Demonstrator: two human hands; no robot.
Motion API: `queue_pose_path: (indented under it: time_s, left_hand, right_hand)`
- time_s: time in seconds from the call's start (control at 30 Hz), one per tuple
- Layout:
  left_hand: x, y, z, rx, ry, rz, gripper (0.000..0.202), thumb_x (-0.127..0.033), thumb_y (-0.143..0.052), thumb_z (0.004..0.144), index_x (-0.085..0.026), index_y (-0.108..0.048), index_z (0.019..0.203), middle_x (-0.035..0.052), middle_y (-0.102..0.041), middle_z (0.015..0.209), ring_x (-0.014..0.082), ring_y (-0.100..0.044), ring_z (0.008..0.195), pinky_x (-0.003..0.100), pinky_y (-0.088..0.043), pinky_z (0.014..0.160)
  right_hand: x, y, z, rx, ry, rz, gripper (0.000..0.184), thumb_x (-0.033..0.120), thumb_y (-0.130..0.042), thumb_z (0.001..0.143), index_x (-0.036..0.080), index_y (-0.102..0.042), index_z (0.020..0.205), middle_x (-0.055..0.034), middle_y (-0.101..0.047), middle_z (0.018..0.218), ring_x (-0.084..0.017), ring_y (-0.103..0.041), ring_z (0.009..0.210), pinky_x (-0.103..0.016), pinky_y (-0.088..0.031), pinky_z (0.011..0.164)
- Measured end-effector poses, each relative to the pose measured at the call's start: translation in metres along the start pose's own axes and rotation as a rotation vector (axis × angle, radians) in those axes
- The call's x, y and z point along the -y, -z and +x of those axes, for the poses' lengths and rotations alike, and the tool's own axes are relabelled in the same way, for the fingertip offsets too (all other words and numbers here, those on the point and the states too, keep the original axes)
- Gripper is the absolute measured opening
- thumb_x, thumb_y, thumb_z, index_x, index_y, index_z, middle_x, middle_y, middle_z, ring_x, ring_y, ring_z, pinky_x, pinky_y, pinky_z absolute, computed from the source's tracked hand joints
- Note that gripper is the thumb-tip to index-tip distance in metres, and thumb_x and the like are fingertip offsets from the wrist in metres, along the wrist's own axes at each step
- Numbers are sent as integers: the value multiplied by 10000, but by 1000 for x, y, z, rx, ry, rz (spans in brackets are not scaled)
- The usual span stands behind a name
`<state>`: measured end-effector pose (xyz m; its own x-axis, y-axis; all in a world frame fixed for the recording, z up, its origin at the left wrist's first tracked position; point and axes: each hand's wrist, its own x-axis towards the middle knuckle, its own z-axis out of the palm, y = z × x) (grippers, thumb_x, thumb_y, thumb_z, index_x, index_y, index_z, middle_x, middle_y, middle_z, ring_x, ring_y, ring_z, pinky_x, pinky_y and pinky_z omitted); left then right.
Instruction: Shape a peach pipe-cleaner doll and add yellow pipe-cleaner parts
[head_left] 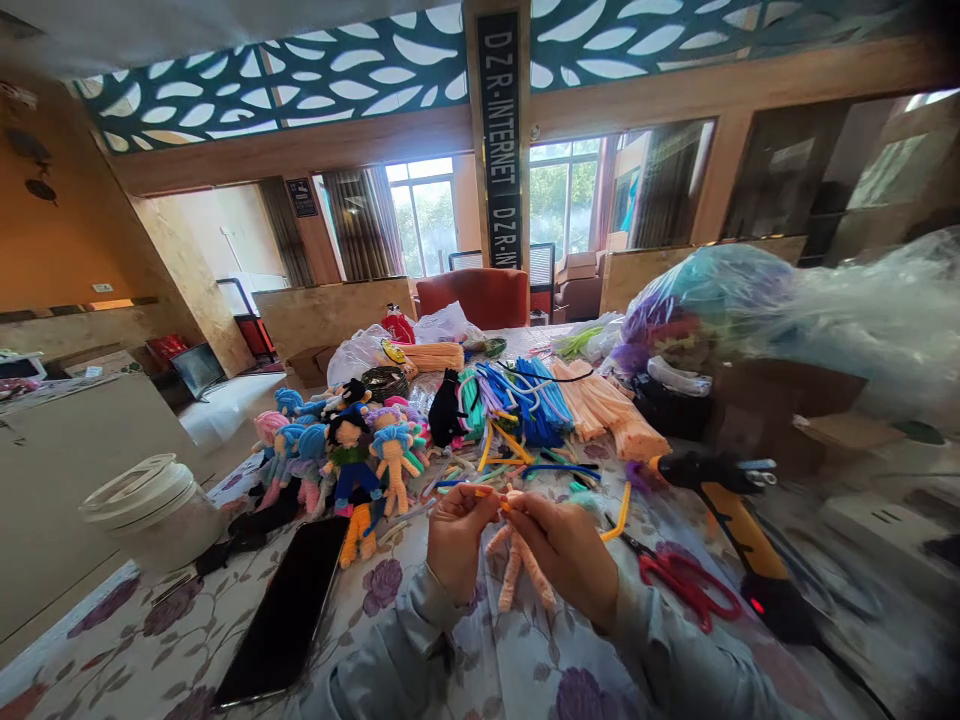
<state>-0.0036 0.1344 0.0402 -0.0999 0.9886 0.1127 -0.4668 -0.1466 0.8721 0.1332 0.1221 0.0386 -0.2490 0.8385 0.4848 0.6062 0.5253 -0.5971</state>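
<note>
My left hand and my right hand meet over the table, fingertips pinched close together. A small orange piece, which looks like a bit of pipe cleaner, sits between them. Just below my fingers is a peach pipe-cleaner doll body; its limbs show, while its upper part is partly hidden by my hands. Whether my fingers also grip the doll is unclear. Beyond my hands lie loose yellow and blue pipe-cleaner pieces.
Finished dolls crowd the left, near a black phone and a white bucket. Red-handled scissors and a glue gun with a red light lie right. Pipe-cleaner bundles and plastic bags stand farther back.
</note>
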Motion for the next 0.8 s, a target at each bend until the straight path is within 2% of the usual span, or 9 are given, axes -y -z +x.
queue_pose_path:
  time_s: [0.23, 0.43, 0.53, 0.67, 0.8]
  left_hand:
    - [2, 3, 3, 28, 88, -77, 276, -298, -827, 560, -169, -700, 769, 16, -706, 703, 113, -614, 649, 230, -488, 658]
    - [8, 9, 9, 10, 88, -129, 204, -265, -823, 560, -158, -679, 657, -3, -683, 644, 89, -584, 589, 205, -472, 608]
    - [8, 8, 8, 53, 137, -167, 193, -264, -810, 588, -164, -689, 701, 8, -702, 696, 108, -611, 651, 222, -481, 658]
    - [7, 7, 6, 115, 153, -115, 167, -279, -778, 641, -163, -700, 731, 38, -716, 782, 147, -634, 747, 254, -487, 714]
    - [7, 11, 11, 88, 144, -127, 158, -278, -785, 629, -158, -692, 671, 19, -688, 731, 116, -607, 688, 219, -484, 667]
  right_hand:
    - [-3, 1, 1, -24, -41, 1, 308, 369, -379, 947, 227, -629, 837, -6, -681, 678, -165, -638, 623, -233, -347, 551]
    - [1, 0, 0, -2, -17, -10, 313, 365, -378, 946, 214, -630, 838, -18, -682, 679, -171, -650, 634, -227, -353, 554]
    - [0, 0, 1, 2, -28, -7, 301, 367, -385, 944, 217, -639, 884, -29, -701, 723, -182, -667, 674, -230, -372, 575]
    - [-1, 1, 1, -6, -41, -18, 287, 364, -398, 940, 219, -646, 934, -39, -720, 791, -193, -682, 730, -236, -386, 599]
    - [-1, 3, 1, -27, -41, -91, 244, 338, -431, 929, 224, -647, 939, -18, -711, 732, -185, -676, 706, -238, -371, 583]
